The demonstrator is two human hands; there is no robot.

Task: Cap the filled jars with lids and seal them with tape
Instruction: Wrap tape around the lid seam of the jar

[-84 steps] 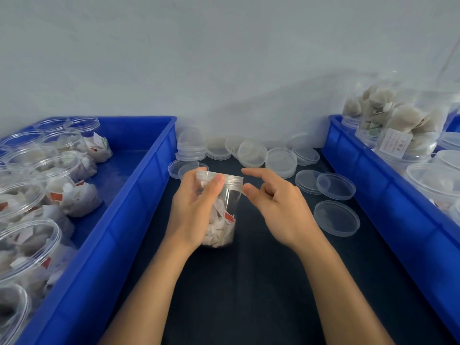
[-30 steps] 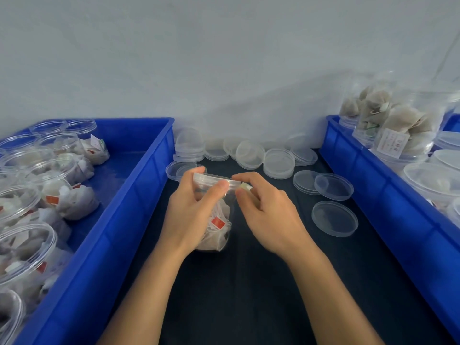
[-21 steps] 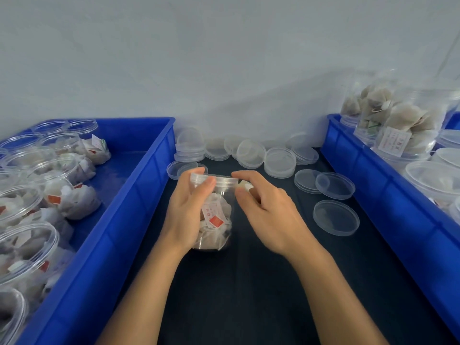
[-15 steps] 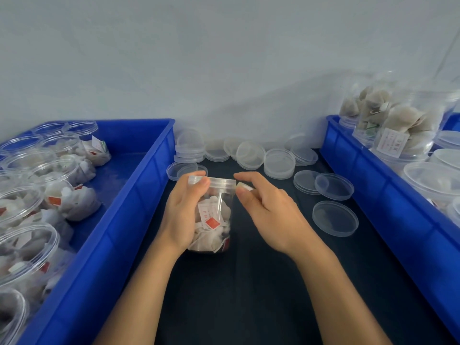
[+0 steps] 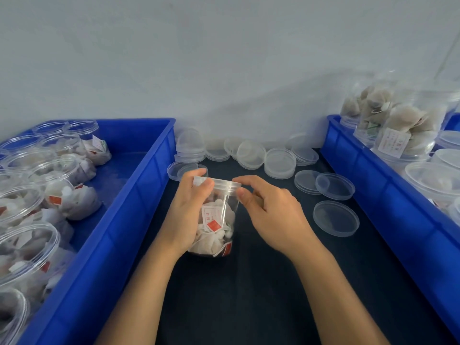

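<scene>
Left hand: your left hand (image 5: 188,215) wraps the left side of the clear plastic jar of white tea bags (image 5: 216,225), fingers curled round its wall and the thumb up at the rim.
Right hand: your right hand (image 5: 271,215) comes in from the jar's right, index finger and thumb pinching at the edge of the clear round lid (image 5: 220,183); whether they hold tape there you cannot tell.
Jar: it stands upright on the dark table top (image 5: 249,295), between your two hands, with the lid sitting on its mouth.
Left of the jar: a blue plastic crate (image 5: 119,220) holds open clear jars of tea bags (image 5: 37,207), most standing without lids.
Right of the jar: a second blue plastic crate (image 5: 398,207) holds capped clear jars (image 5: 403,130), some stacked on others.
Behind the jar: loose clear lids (image 5: 251,154) lie in low stacks along the foot of the pale wall (image 5: 224,58).
Right and just behind the jar: more single clear lids (image 5: 336,218) lie flat on the table top, near the second crate.
</scene>
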